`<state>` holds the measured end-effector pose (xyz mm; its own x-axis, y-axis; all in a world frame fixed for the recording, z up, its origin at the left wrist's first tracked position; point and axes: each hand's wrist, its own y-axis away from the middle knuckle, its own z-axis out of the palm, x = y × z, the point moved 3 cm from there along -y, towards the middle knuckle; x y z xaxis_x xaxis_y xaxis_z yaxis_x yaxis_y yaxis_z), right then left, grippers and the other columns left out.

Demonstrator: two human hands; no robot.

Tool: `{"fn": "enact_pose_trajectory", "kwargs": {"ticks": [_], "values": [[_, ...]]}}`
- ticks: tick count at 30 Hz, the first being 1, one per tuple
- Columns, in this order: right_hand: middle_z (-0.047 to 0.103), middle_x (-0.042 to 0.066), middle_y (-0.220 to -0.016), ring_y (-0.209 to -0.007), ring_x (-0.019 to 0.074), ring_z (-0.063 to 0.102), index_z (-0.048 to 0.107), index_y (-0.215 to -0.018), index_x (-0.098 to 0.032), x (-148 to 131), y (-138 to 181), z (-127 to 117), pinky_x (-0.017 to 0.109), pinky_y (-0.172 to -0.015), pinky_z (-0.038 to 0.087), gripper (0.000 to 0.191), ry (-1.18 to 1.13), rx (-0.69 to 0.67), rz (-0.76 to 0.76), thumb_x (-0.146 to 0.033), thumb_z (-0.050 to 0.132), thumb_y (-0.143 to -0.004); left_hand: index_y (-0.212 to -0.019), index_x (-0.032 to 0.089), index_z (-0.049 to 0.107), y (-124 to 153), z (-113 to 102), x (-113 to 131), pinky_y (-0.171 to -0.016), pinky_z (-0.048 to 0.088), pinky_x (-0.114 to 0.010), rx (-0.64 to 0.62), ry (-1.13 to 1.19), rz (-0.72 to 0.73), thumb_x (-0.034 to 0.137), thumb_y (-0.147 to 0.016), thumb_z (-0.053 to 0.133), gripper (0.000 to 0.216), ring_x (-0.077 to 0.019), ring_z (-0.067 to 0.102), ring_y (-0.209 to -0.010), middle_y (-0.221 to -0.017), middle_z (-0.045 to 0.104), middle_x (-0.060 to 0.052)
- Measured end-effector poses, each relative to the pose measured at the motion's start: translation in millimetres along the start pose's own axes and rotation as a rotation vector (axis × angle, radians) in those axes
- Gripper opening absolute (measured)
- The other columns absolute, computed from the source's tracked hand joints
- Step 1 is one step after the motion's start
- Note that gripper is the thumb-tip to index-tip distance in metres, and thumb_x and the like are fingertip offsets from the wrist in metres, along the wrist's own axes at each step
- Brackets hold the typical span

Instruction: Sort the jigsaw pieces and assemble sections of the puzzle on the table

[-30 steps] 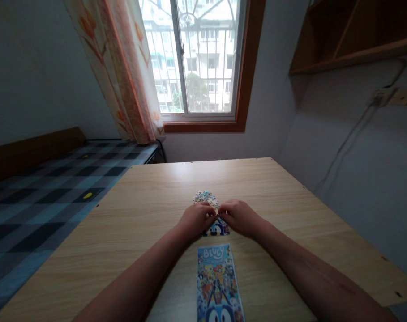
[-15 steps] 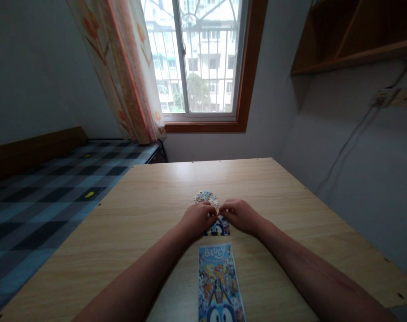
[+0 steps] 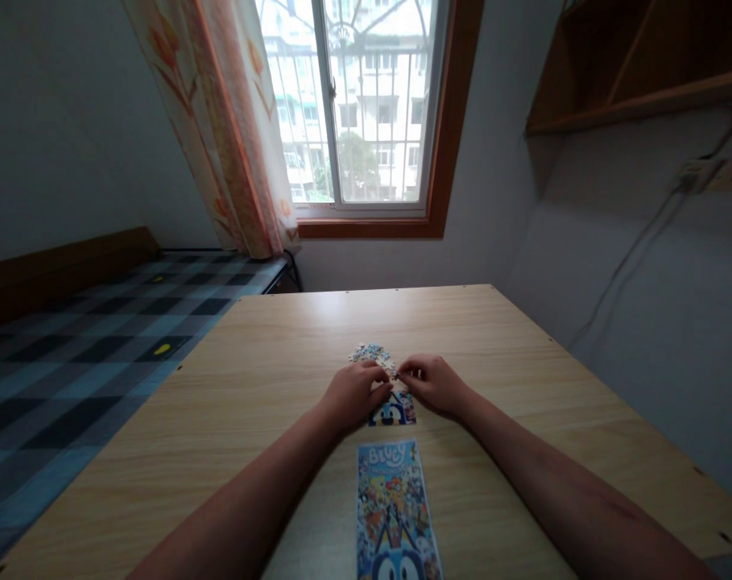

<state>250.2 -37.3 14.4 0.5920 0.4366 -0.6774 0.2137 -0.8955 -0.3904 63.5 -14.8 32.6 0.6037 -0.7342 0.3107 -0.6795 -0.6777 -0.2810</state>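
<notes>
A partly assembled jigsaw puzzle (image 3: 392, 415) lies on the table, showing the blue face of a cartoon dog. Just beyond it is a small heap of loose jigsaw puzzle pieces (image 3: 370, 352). My left hand (image 3: 354, 393) rests at the left edge of the assembled part, its thumb and forefinger curved and a little apart with nothing visible between them. At the near right side of the heap, the fingertips of my right hand (image 3: 433, 383) are pinched together on a puzzle piece, which they mostly cover. My left hand hides some of the assembled part.
A printed Bluey picture sheet (image 3: 395, 507) lies nearer to me on the wooden table (image 3: 269, 354). A bed with a checked cover (image 3: 130, 322) stands to the left. Ahead are a curtain (image 3: 221, 121) and a window, with a wall shelf (image 3: 637, 97) at upper right.
My right hand has shifted slightly away from my left, up toward the heap. The fingertips of both hands were close together above the assembled part; now a gap shows between them.
</notes>
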Motion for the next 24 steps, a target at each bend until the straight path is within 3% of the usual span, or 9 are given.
{"fn": "enact_pose_trajectory", "kwargs": {"ticks": [8, 14, 24], "values": [[0.065, 0.002, -0.078, -0.069, 0.0093, 0.056, 0.076, -0.089, -0.019, -4.5, 0.4, 4.0, 0.021, -0.067, 0.043, 0.010, -0.001, 0.025, -0.069, -0.024, 0.067, -0.088, -0.090, 0.021, 0.073, -1.2, -1.5, 0.0, -0.075, 0.046, -0.027, 0.103, 0.053, 0.038, 0.029, -0.096, 0.056, 0.019, -0.0155, 0.063, -0.082, -0.092, 0.069, -0.004], [0.069, 0.002, -0.081, -0.072, 0.0098, 0.058, 0.077, -0.095, -0.022, -2.9, 0.0, 3.7, 0.022, -0.070, 0.042, 0.013, 0.055, 0.056, -0.051, -0.023, 0.065, -0.091, -0.089, 0.021, 0.072, -0.1, -9.0, -7.8, -0.073, 0.045, -0.027, 0.184, -0.020, -0.069, 0.027, -0.097, 0.054, 0.020, -0.0160, 0.062, -0.082, -0.095, 0.069, -0.004], [0.067, 0.001, -0.085, -0.074, 0.0108, 0.056, 0.073, -0.107, -0.022, -8.0, 1.6, 0.9, 0.024, -0.073, 0.042, 0.023, 0.069, 0.081, -0.024, -0.028, 0.071, -0.085, -0.089, 0.021, 0.073, -0.7, -7.6, -7.3, -0.076, 0.046, -0.027, 0.168, 0.053, -0.041, 0.024, -0.094, 0.059, 0.016, -0.0158, 0.062, -0.084, -0.093, 0.069, -0.004]]}}
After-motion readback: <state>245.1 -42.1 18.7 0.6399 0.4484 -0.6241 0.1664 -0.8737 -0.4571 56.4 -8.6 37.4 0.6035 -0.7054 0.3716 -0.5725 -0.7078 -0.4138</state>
